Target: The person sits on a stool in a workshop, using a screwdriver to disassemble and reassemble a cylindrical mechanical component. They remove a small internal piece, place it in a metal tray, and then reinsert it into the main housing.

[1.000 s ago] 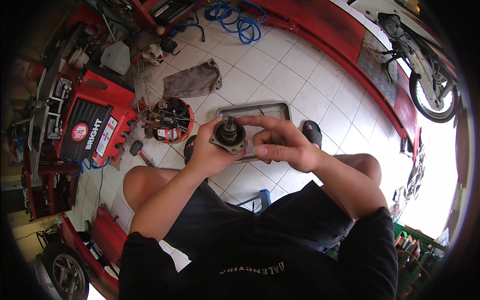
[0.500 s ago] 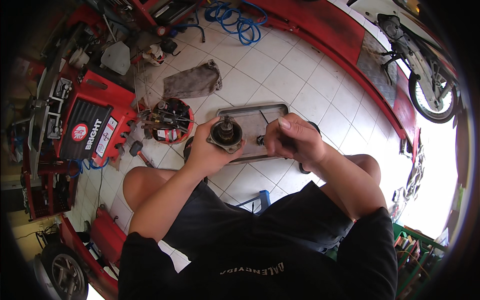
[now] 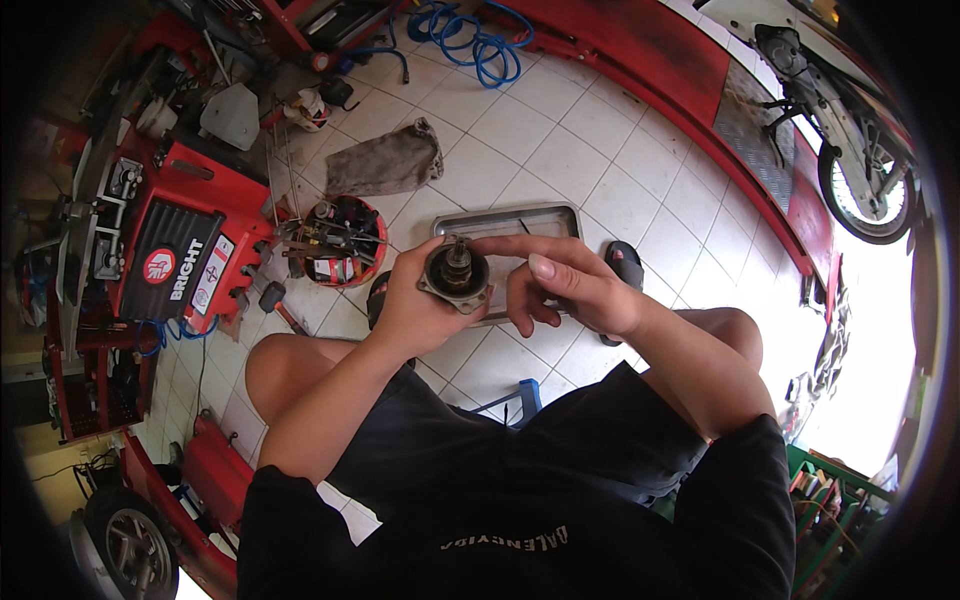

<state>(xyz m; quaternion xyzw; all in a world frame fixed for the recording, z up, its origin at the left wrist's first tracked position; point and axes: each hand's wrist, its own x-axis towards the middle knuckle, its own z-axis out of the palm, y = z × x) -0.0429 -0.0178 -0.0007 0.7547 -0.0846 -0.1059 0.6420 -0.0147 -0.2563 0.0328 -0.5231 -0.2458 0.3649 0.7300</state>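
My left hand (image 3: 408, 308) is wrapped round a round metal housing (image 3: 468, 302), holding it above the floor with its mouth facing up. The housing has a dark, greasy-looking inside and a lobed flange. A shaft (image 3: 458, 258) stands up in its middle. My right hand (image 3: 590, 287) reaches over from the right, index finger stretched out to the shaft's top end and seemingly touching it. Its thumb and other fingers are loosely bent, with nothing seen in them. Beneath both hands lies a shallow metal tray (image 3: 505, 213), partly hidden, with a thin dark piece in it.
Left of the tray stands a red tub (image 3: 375, 215) full of tools, with a hammer (image 3: 280, 302) nearby. A stained cloth (image 3: 385, 162) lies beyond. A red machine (image 3: 180, 240) stands at left, a blue hose (image 3: 490, 60) lies far off, and a motorcycle (image 3: 830, 110) is at right.
My right hand has turned and stretched its index finger leftward to the shaft. The left hand still holds the housing in nearly the same place.
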